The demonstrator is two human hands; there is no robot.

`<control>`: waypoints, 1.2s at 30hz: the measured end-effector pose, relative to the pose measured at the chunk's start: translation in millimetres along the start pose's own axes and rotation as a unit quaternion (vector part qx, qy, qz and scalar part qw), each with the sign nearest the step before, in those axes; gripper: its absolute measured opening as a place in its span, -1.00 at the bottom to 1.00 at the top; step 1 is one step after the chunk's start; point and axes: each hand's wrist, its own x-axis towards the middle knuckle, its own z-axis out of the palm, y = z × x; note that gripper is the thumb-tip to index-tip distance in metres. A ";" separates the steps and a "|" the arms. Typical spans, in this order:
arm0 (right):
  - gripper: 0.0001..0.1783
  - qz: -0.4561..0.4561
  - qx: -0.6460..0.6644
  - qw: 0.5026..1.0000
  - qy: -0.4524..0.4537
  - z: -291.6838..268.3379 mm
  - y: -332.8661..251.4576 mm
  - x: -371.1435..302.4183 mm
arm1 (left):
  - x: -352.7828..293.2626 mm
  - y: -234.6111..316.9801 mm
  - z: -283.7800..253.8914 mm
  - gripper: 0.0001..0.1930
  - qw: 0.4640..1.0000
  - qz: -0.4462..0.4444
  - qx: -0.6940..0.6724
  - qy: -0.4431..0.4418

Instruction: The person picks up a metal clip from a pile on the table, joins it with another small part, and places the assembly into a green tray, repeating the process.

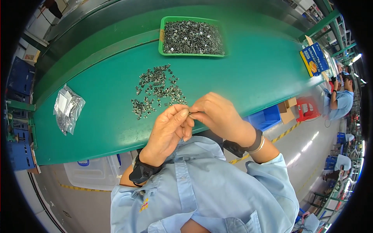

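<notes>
Both my hands meet in front of my chest, over the near edge of a green table (105,134). My left hand (167,130) and my right hand (217,114) pinch one tiny metal part (189,113) between thumbs and forefingers; its shape is mostly hidden by the fingertips. Just beyond the hands lies a loose spread of small shiny metal pieces (157,87). Farther back stands a green tray (194,56), filled with a heap of similar small metal pieces.
A clear plastic bag (68,108) lies on the table at the left. At the far right end stands a blue and yellow box (314,59). Below the table edge are a blue bin (268,117), a red stool (307,108) and a clear storage box (91,171). Co-workers sit at the right.
</notes>
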 end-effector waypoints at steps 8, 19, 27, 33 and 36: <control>-0.75 0.015 0.008 0.998 0.053 6.3 -2.0 -5.5 | -4.9 1.6 7.6 -0.79 0.999 0.019 0.030 -0.004; -0.78 0.050 0.047 0.993 0.091 15.7 -10.1 -15.8 | -5.4 -3.9 0.9 -0.80 0.999 0.031 0.039 -0.022; -0.78 0.083 0.130 0.984 0.092 13.2 -15.2 -21.5 | -5.4 -9.5 1.0 -0.83 0.997 0.027 -0.009 -0.076; -0.79 0.065 0.089 0.989 0.099 13.1 -13.0 -24.5 | -4.7 -9.7 1.9 -0.83 0.998 0.024 0.037 -0.050; -0.80 0.047 0.063 0.992 0.103 15.5 -8.8 -26.9 | -5.3 -8.6 3.8 -0.83 0.997 0.022 0.059 -0.037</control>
